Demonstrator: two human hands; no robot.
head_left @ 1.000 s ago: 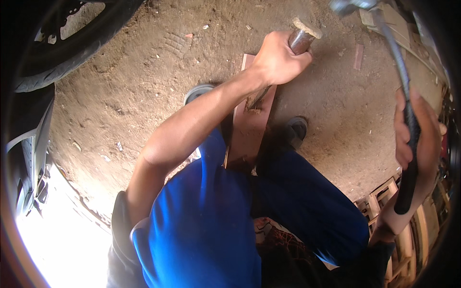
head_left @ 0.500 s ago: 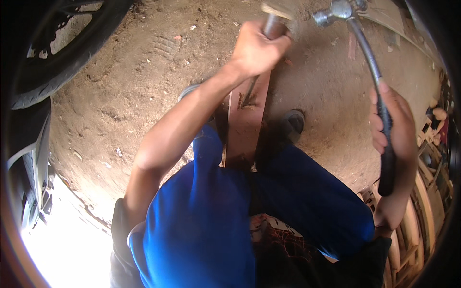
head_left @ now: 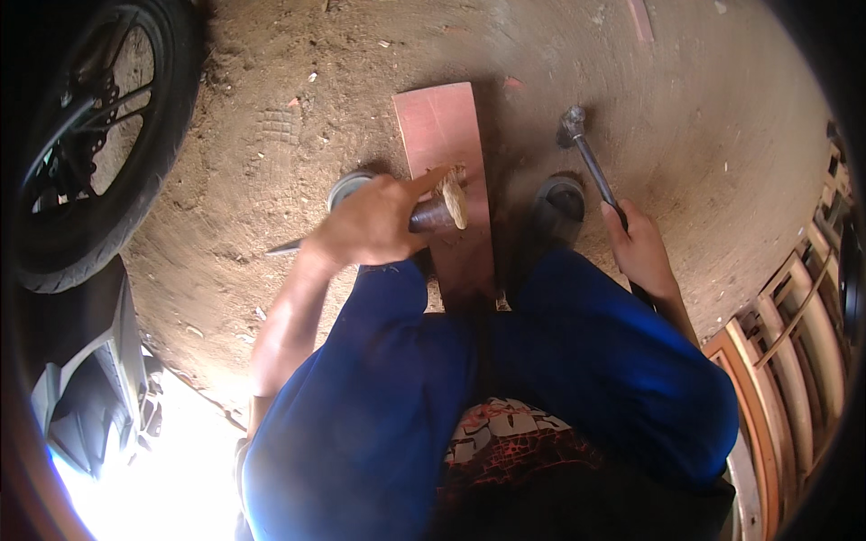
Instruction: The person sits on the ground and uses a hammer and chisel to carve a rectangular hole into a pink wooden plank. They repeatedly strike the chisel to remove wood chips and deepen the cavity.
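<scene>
My left hand [head_left: 368, 224] is closed on a chisel with a cylindrical handle [head_left: 428, 215] and pale, frayed top. Its blade [head_left: 284, 248] points left over the floor, while my index finger reaches onto the chipped spot [head_left: 456, 169] in the pinkish board [head_left: 437, 117]. That board runs between my legs. On the right, my right hand [head_left: 638, 242] grips a ball-peen hammer by its dark handle, the metal head [head_left: 574, 122] low beside the board, near my shoe [head_left: 559, 203].
A black motorbike wheel [head_left: 171, 117] and dark bodywork [head_left: 86, 383] fill the left side. Wooden frames and slats [head_left: 794, 352] are piled at lower right. A narrow pink offcut [head_left: 640, 16] lies on the dirt floor [head_left: 244, 180].
My left hand has come down and back, tipping the chisel from upright in the board to sideways. My right hand has moved left and lowered the hammer from its raised position.
</scene>
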